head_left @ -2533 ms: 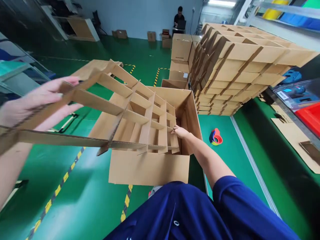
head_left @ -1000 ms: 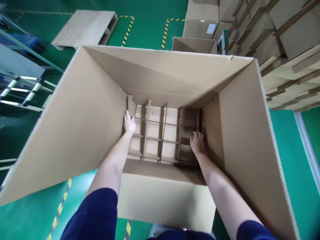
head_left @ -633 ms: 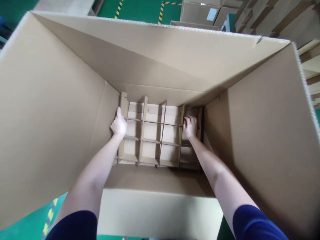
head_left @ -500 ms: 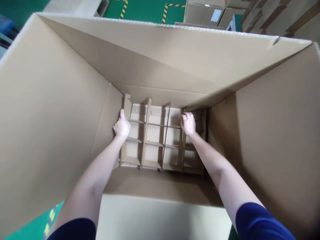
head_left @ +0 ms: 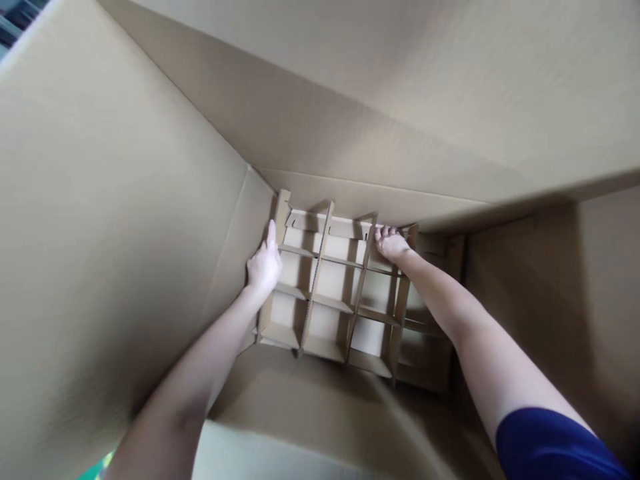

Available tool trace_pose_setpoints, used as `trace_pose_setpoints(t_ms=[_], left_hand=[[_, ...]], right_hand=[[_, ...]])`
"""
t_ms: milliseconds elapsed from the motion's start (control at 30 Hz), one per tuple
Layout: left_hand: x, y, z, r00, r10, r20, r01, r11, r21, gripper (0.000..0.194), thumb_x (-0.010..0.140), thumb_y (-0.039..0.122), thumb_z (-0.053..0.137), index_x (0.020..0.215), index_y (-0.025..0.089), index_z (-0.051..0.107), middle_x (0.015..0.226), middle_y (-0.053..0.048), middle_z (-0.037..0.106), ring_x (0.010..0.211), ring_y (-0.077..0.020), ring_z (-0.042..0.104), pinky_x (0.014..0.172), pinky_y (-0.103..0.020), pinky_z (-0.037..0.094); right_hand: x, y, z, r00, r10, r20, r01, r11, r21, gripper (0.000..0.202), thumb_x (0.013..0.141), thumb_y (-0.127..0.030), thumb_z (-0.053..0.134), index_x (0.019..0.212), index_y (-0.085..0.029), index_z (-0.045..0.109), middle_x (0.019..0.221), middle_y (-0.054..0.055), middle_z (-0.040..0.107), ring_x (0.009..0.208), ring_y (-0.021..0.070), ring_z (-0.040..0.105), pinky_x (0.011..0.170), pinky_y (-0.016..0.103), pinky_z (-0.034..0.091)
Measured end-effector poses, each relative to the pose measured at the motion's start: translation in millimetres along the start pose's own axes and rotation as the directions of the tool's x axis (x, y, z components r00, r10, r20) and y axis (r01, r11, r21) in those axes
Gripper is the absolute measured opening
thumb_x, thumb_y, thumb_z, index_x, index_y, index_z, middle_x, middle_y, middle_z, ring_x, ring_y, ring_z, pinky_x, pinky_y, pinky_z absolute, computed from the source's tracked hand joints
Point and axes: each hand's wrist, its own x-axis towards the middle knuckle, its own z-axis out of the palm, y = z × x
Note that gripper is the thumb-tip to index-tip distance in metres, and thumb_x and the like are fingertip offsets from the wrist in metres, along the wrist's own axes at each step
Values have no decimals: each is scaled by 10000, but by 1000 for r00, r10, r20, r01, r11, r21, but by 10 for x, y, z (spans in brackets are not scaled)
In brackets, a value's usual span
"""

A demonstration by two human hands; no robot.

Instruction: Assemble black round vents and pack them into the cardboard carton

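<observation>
Touching the grid low inside the box, the left hand is by the box's left wall, with one finger pointing to its far wall. The right hand is close to that far wall, fingers at the grid. I cannot tell if either grip is squeezed or loose. The right arm has a blue sleeve.

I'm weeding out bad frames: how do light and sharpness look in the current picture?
Head view: the brown cardboard divider grid looks pale at left, deeply shadowed at right; head view: the tan cardboard box has shadowed walls, no harsh glare; head view: the bare left hand and right hand look slightly soft.
</observation>
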Motion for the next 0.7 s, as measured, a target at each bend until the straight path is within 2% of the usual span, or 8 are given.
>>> trace_pose_setpoints(t_ms=[133,300,367,467,500,567,633,700], left_hand=[[33,-56,42,999,32,12,-32,999,-9,684,1029,248,318,1660,232,55,1330,-197,651,1024,-334,714,917,-444,563],[52,-27,-48,993,11,114,-9,1000,-25,718,1005,204,324,1660,232,30,1321,-191,651,1062,-326,694,962,-466,546],[4,60,-113,999,9,42,-9,1000,-10,669,1020,269,339,1654,177,146,1342,-225,624,1172,-364,634,1010,-501,514],[-100,284,-136,973,104,-204,-107,994,0,640,1024,455,411,1588,156,377,1560,-237,431,1430,-429,392,1141,-583,382],[-124,373,-105,952,190,-240,-195,981,4,648,1012,503,443,1576,186,407,1636,-202,331,1494,-437,286,1184,-615,306],[-134,546,24,899,386,-206,-394,919,-1,663,1002,530,471,1594,246,374,1704,-117,202,1563,-416,112,1238,-650,147],[-96,682,229,875,475,-97,-481,876,-46,672,1026,491,427,1628,228,284,1693,-105,242,1584,-361,58,1261,-625,72],[-41,770,456,901,433,24,-429,899,-92,666,1047,432,366,1640,167,221,1629,-142,379,1587,-305,101,1275,-576,95]], right_hand=[[-66,82,-167,999,-36,31,37,999,-7,402,1051,-138,361,1404,-41,527,1312,237,616,1199,291,608,966,406,497],[-88,140,-303,999,-23,28,23,1000,3,357,1066,-268,513,1396,-135,550,1343,128,626,1204,241,618,1010,414,507],[-108,134,-321,1000,-13,15,12,1000,14,361,1066,-195,464,1414,-138,539,1363,135,619,1212,238,613,998,388,508],[-151,112,-322,1000,-4,-12,4,1000,27,411,1039,-92,365,1407,-128,547,1369,170,614,1227,245,593,973,348,495],[-165,104,-318,1000,-4,-25,4,1000,30,421,1033,-84,345,1399,-122,551,1370,184,609,1233,253,583,977,347,487],[-186,91,-304,999,-4,-51,6,999,34,422,1031,-90,321,1378,-106,559,1364,207,603,1232,268,571,994,359,470],[-197,80,-279,997,-4,-71,7,999,38,421,1028,-92,305,1362,-94,562,1345,217,607,1211,276,570,997,371,460],[-197,71,-243,996,-1,-85,5,999,43,423,1023,-90,296,1351,-89,563,1321,224,616,1184,281,575,981,378,461]])
